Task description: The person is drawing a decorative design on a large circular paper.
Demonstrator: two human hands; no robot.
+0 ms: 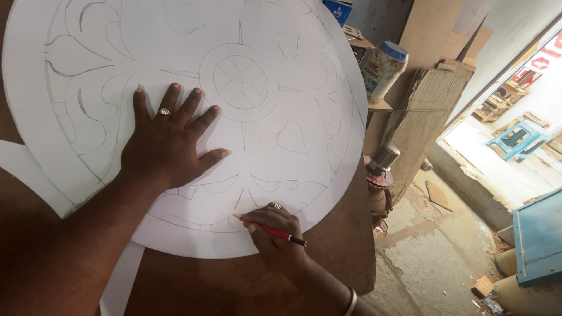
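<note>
1. Right hand [275, 234] is closed around a red pencil [270, 229], fingers bunched low on the shaft, the sharpened tip touching the near edge of the round white board [281, 70] among the curved petal outlines.
2. Left hand [167, 140] lies flat and spread wide on the board, palm down, a ring on one finger, pressing the sheet just left of the drawn centre circle [240, 82].
3. To draw this stroke well, in my judgement, the flat hand should keep firm, even weight so the disc cannot turn, while the pencil moves lightly from the wrist, following the neighbouring arcs so the border repeats evenly.
4. The board is a large smooth disc, matte white, covered in thin grey pencil lines: a crossed hub, radiating spikes, heart and teardrop shapes, and rings near the rim.
5. Beneath it is a brown wooden table [345, 234], worn and dull, with white offcut strips [120, 281] lying at the left.
6. Beyond the table's right edge stand rough plywood sheets [418, 111], a white plastic jar with a blue lid [383, 70] on a small shelf, and a dusty concrete floor [427, 263] littered with scraps.
7. Farther out, in bright daylight, a blue plastic stool [518, 139] is visible.
</note>
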